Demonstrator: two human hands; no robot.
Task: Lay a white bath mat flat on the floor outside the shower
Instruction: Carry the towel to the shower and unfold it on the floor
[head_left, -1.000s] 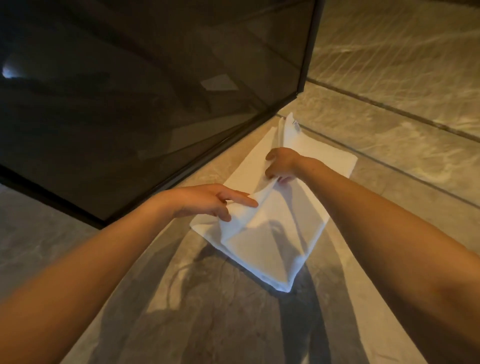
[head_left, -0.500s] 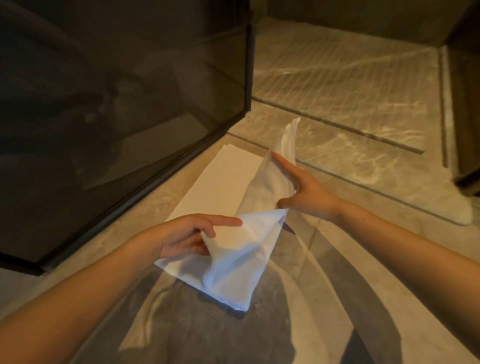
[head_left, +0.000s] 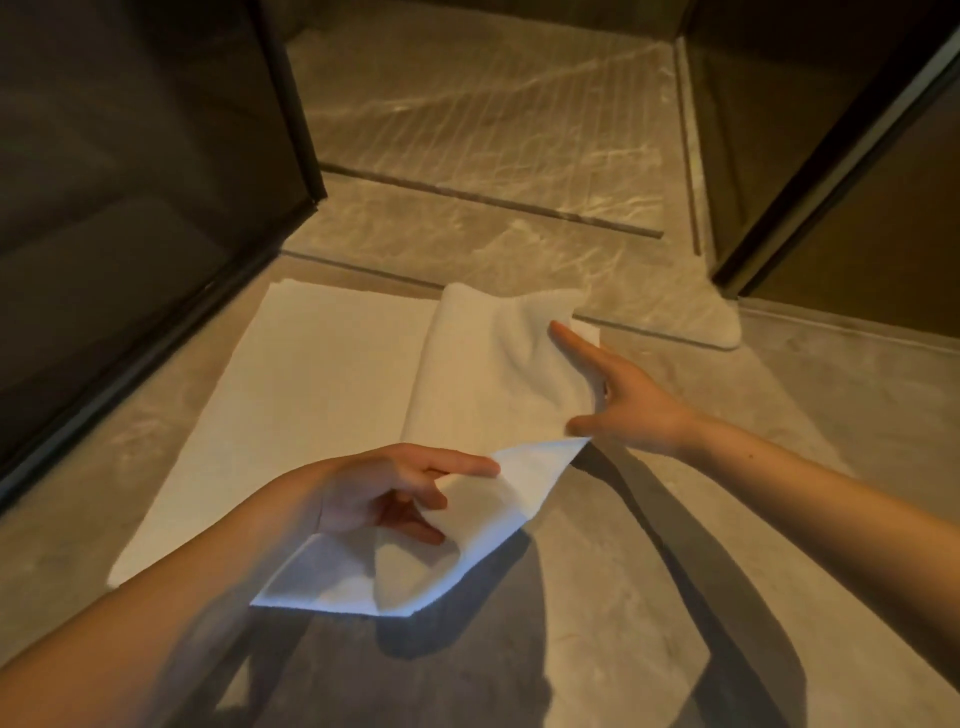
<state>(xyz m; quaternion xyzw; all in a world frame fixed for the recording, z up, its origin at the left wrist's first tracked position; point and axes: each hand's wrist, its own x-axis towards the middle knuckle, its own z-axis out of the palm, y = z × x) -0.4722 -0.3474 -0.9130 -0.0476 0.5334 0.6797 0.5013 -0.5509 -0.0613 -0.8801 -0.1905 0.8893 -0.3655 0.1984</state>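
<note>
The floor (head_left: 649, 545) is mottled grey-beige stone, dimly lit, with arm shadows falling across the near part. A dark glass shower panel (head_left: 130, 182) in a black frame stands on the left; its bottom rail runs from near left toward the far middle. A second dark framed panel (head_left: 831, 156) stands at the far right. Between them the lighter shower floor (head_left: 493, 104) opens at the far side, crossed by a thin dark drain line (head_left: 493, 200).

The white bath mat (head_left: 311, 395) lies on the floor just outside the shower, between the two panels. Its long axis runs near to far, roughly along the left panel's rail, and its far edge sits just short of the threshold strip. The left half lies flat; the right half is folded over and raised, so the mat is not yet fully spread.

The left hand (head_left: 374, 499) pinches the mat's near corner between thumb and fingers, holding it lifted off the floor. The right hand (head_left: 634, 400) is spread open, index finger stretched toward the far corner and thumb near the fold's edge; the fingers rest against the raised cloth without closing on it.

A narrow strip of bare floor shows between mat and left rail. To the right and nearer, the floor is open.
</note>
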